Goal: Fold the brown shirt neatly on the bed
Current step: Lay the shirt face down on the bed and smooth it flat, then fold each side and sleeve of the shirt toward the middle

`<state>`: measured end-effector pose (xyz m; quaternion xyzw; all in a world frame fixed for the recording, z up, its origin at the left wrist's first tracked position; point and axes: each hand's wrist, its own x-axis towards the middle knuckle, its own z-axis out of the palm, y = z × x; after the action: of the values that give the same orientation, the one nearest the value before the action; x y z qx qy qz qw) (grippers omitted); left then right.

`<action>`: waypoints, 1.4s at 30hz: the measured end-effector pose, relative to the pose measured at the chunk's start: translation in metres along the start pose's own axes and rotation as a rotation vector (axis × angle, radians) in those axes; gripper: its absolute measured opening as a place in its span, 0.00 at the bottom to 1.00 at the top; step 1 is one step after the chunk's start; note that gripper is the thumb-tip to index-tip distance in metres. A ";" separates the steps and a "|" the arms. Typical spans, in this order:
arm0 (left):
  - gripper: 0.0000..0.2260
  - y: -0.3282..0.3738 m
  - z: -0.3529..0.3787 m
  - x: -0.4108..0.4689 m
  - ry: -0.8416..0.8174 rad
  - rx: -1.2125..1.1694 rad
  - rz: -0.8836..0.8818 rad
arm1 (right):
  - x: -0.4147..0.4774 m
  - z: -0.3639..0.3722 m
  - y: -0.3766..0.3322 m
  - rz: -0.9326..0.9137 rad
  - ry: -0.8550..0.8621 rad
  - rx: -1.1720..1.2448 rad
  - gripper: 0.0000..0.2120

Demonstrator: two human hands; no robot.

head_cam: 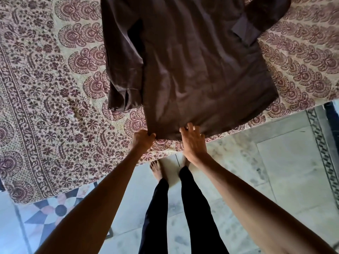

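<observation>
Brown shirt [192, 70] flat on bed [45, 107]. Left hand [141, 140] pinching the hem corner tight. Right hand [192, 142] on the hem, fingers spread wide.

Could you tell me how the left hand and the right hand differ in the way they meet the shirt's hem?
The left hand is closed in a grip on the near corner of the brown shirt, pinching the cloth; the right hand has spread fingers resting on the hem, not yet closed. The left hand sits at the hem's corner, the right hand farther along the hem. Both reach over the edge of the bed to the same hem.
</observation>
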<state>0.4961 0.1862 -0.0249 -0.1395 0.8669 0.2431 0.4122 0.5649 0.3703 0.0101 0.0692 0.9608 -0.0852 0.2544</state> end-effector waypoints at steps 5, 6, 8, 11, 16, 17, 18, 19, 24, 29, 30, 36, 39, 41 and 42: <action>0.20 0.022 -0.008 -0.016 0.390 0.164 0.157 | 0.015 -0.007 0.025 0.016 0.054 0.146 0.14; 0.21 0.024 -0.010 -0.017 0.414 0.206 0.230 | 0.020 -0.011 0.029 0.018 0.072 0.176 0.12; 0.18 0.030 -0.012 -0.016 0.354 0.329 0.269 | 0.031 -0.022 0.034 0.007 0.028 0.230 0.10; 0.09 0.042 -0.021 -0.012 0.455 0.322 0.170 | 0.052 -0.044 0.034 0.039 -0.186 0.195 0.09; 0.14 0.070 -0.084 0.024 0.676 0.088 0.098 | 0.106 -0.082 0.010 0.009 -0.141 0.370 0.06; 0.18 0.072 -0.099 0.034 0.687 0.008 0.045 | 0.118 -0.090 0.002 -0.001 -0.125 0.412 0.06; 0.23 0.075 -0.114 0.045 0.678 -0.062 -0.015 | 0.131 -0.098 -0.008 -0.008 -0.115 0.444 0.07; 0.29 0.077 -0.125 0.055 0.650 -0.121 -0.060 | 0.141 -0.104 -0.017 -0.013 -0.107 0.464 0.08; 0.38 0.074 -0.167 0.101 0.369 -0.180 -0.152 | 0.194 -0.114 -0.067 -0.025 -0.097 0.464 0.11; 0.12 0.048 -0.205 0.110 0.609 -0.343 -0.095 | 0.219 -0.118 -0.102 0.095 -0.059 0.446 0.12; 0.12 0.038 -0.224 0.112 0.687 -0.372 -0.152 | 0.222 -0.121 -0.109 0.117 -0.036 0.438 0.12; 0.18 -0.025 -0.327 0.138 0.960 -0.176 -0.411 | 0.256 -0.141 -0.156 0.155 0.099 0.383 0.12; 0.24 -0.009 -0.338 0.155 0.898 -0.075 -0.219 | 0.275 -0.153 -0.169 0.148 0.186 0.353 0.11; 0.20 0.012 -0.332 0.168 0.808 0.032 0.034 | 0.289 -0.161 -0.177 0.147 0.197 0.351 0.12; 0.19 0.023 -0.325 0.176 0.733 0.102 0.157 | 0.296 -0.164 -0.180 0.144 0.197 0.342 0.12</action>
<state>0.1661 0.0240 0.0213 -0.1297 0.9759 0.1643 0.0611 0.1996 0.2541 0.0251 0.1881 0.9452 -0.2214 0.1493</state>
